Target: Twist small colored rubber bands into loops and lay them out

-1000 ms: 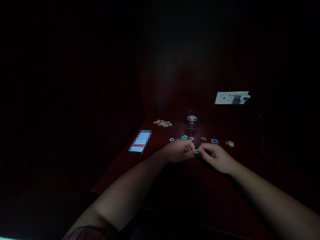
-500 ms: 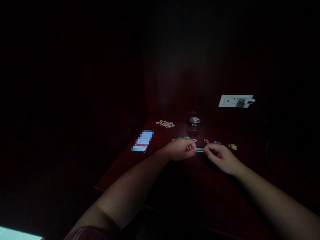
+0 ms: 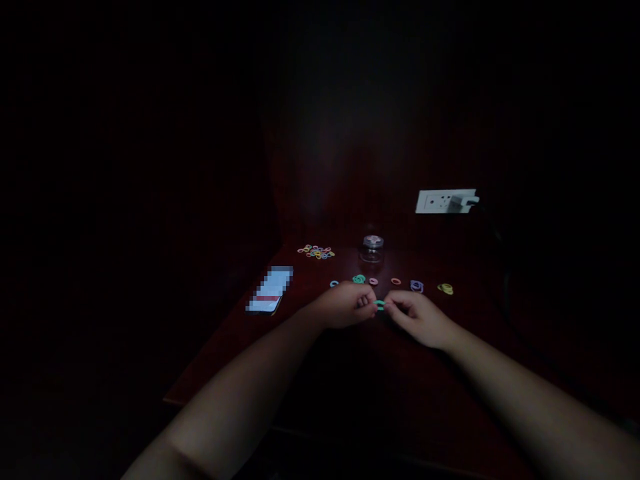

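A green hair tie (image 3: 380,305) spans the small gap between my two hands, low over the dark red table. My left hand (image 3: 349,305) pinches its left end, and my right hand (image 3: 419,317) pinches the right end. Just beyond my hands lie small groups of hair ties in a row: a light blue one (image 3: 334,284), green ones (image 3: 359,279), a pink one (image 3: 373,282), an orange-red one (image 3: 395,281), purple ones (image 3: 417,286) and yellow ones (image 3: 445,289). The fingertips partly cover the ends of the held tie.
A mixed pile of coloured hair ties (image 3: 316,252) lies at the back left. Right of it stands a clear lidded jar (image 3: 373,249). A phone with a lit screen (image 3: 271,289) rests near the table's left edge. A wall socket (image 3: 445,201) holds a plug with a cable.
My hands have come closer together, and the green hair tie between them has gone from stretched taut to slack and curved. The whole view has shifted slightly, moving things to the left.
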{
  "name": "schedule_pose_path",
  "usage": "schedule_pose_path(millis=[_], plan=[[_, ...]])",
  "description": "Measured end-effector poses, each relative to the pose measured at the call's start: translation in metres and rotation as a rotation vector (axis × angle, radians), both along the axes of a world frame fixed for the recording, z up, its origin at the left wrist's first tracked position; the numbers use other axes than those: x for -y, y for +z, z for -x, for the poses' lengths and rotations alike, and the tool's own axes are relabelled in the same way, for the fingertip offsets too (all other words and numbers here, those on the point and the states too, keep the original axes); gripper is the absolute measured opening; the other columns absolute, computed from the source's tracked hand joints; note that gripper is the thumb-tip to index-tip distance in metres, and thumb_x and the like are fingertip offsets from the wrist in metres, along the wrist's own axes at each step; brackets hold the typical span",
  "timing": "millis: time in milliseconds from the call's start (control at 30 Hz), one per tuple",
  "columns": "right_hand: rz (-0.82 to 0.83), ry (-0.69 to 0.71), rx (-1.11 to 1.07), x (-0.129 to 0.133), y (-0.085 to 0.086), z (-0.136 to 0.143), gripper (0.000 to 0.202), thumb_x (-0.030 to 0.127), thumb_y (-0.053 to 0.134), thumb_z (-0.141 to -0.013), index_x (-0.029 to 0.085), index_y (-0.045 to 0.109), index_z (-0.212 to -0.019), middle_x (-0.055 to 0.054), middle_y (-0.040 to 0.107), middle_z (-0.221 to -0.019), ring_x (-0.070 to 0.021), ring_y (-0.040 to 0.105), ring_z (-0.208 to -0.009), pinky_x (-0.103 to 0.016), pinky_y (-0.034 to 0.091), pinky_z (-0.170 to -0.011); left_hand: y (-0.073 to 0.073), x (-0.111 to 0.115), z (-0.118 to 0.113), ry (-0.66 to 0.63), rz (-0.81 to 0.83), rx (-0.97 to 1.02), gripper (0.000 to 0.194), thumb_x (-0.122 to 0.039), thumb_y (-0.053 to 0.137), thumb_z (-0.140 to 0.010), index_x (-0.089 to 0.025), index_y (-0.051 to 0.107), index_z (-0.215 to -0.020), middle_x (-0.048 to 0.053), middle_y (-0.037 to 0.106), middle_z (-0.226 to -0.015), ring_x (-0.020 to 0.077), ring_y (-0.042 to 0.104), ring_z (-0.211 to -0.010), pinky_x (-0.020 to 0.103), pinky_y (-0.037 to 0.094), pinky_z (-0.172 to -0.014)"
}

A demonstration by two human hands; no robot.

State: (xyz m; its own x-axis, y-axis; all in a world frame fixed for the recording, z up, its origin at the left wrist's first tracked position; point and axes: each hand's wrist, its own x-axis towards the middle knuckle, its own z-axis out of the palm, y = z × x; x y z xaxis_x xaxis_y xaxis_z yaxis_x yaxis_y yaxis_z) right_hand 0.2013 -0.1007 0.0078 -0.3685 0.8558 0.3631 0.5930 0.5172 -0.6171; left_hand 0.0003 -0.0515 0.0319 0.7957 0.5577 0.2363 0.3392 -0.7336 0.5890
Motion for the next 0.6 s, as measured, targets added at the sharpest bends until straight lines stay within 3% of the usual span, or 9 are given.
schedule_pose_path(millis=[133,333,600], plan=[[0.0,-0.03,-0.038,-0.0007,-0.0003,-0.0019,0.027,0.034,0.044,-0.09,0.017,0.053,-0.071,0.002,0.046,-0.061,-0.0115,0.043,-0.056,-0.023,0.035,-0.052,-0.0039,-0.0014,-0.0013,0.005,0.026,0.042,0.014,-0.027,0.054,-0.085,-0.014,0.059,-0.083,0.002,0.066,-0.077,0.0092,0.058,-0.067,0.019,0.043,-0.061],[0.163,0.005,-0.115,0.0018,0.001,0.0017,0.034,0.043,0.042,-0.091,0.017,0.05,-0.071,0.001,0.051,-0.059,-0.011,0.046,-0.051,-0.022,0.036,-0.048,-0.0064,-0.0031,-0.0014,0.035,-0.044,0.076,0.018,-0.031,0.054,-0.086,-0.014,0.062,-0.085,0.002,0.064,-0.079,0.0105,0.058,-0.072,0.02,0.044,-0.066],[0.105,0.035,-0.157,0.001,-0.0009,0.003,0.029,0.043,0.052,-0.086,0.017,0.053,-0.075,0.003,0.045,-0.06,-0.0102,0.04,-0.054,-0.022,0.034,-0.049,-0.0072,-0.003,-0.0017,0.052,-0.057,0.116,0.015,-0.027,0.053,-0.085,-0.015,0.061,-0.086,0.001,0.064,-0.079,0.0102,0.058,-0.072,0.02,0.045,-0.067]])
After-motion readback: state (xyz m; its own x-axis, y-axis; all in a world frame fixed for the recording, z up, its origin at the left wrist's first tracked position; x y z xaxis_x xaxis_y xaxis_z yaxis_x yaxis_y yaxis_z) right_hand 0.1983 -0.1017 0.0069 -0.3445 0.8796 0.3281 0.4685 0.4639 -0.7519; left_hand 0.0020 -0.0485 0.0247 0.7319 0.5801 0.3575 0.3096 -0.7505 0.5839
